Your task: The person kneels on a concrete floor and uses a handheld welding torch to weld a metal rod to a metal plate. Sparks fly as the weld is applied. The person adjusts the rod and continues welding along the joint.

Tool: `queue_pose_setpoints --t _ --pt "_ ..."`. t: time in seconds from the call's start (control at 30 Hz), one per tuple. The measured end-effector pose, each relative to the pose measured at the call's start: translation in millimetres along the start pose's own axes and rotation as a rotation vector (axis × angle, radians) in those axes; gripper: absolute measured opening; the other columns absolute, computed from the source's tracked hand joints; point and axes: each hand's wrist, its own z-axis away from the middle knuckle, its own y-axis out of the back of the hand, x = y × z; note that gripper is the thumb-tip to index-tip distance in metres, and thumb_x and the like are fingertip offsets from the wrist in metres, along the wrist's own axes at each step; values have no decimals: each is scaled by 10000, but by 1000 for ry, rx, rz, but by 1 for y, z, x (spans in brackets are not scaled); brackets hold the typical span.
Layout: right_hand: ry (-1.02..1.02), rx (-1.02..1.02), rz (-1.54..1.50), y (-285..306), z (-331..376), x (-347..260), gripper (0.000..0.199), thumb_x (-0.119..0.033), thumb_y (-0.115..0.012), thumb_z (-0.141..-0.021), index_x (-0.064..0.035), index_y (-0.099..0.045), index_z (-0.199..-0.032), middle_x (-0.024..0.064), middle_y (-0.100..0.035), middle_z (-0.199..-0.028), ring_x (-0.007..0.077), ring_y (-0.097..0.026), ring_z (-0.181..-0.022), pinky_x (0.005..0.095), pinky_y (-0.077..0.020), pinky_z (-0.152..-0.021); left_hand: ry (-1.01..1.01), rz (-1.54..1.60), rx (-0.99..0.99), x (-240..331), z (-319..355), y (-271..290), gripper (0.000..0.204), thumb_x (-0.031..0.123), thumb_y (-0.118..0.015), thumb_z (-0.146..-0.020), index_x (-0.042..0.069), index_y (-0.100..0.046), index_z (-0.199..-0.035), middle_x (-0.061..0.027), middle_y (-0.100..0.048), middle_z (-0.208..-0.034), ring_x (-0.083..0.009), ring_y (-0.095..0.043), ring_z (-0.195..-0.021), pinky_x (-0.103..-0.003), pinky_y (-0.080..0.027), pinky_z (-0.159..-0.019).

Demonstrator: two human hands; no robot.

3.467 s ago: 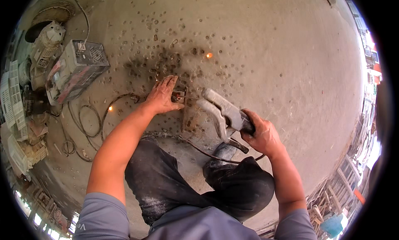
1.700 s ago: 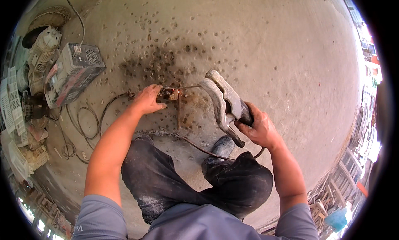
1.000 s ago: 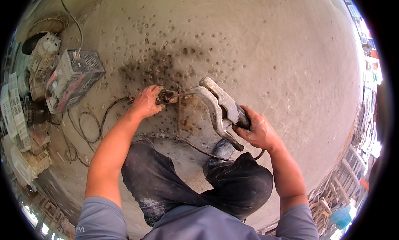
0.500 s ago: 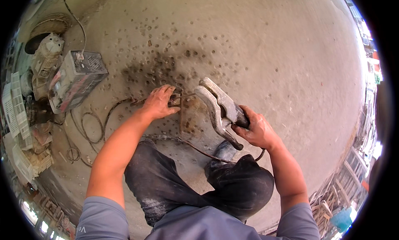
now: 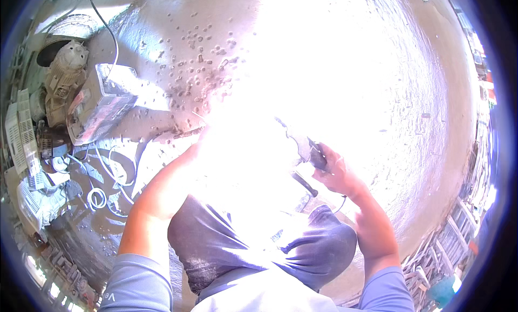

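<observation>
Mid-weld by the look of it, right hand (image 5: 337, 174) closed round the dark tool handle (image 5: 317, 154), left hand lost in white glare ahead of it, grip impossible to tell; next move needing steadiness; grey machine box (image 5: 102, 104) and loose cables (image 5: 108, 177) well leftward.

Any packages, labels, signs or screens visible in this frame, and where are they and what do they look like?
No screens or signs show; glare hides the middle.
Welding machine: upper left on the floor, grey boxy case, its side panel bearing a label with red patches.
White crates: far left edge, slatted plastic, stacked.
</observation>
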Motion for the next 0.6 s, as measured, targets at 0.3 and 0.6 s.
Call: queue_pose_setpoints --t 0.3,0.6 --pt "-226 -220 172 7 -17 -43 580 -175 -689 -865 -96 -525 -1416 211 -709 -1155 387 -712 -1011 454 -561 -877 37 113 56 -17 17 -3 670 88 -751 -854 94 -517 -1482 -180 -542 -1485 -339 -535 -1357 -425 -455 -1137" --pt "-108 -154 150 8 -14 -29 478 -159 -763 -902 0 -579 -1313 102 -693 -906 133 -613 -817 330 -527 -763 -36 13 37 5 14 17 739 335 -766 -899 82 -467 -1526 -201 -577 -1441 -362 -631 -1223 -436 -520 -1057"
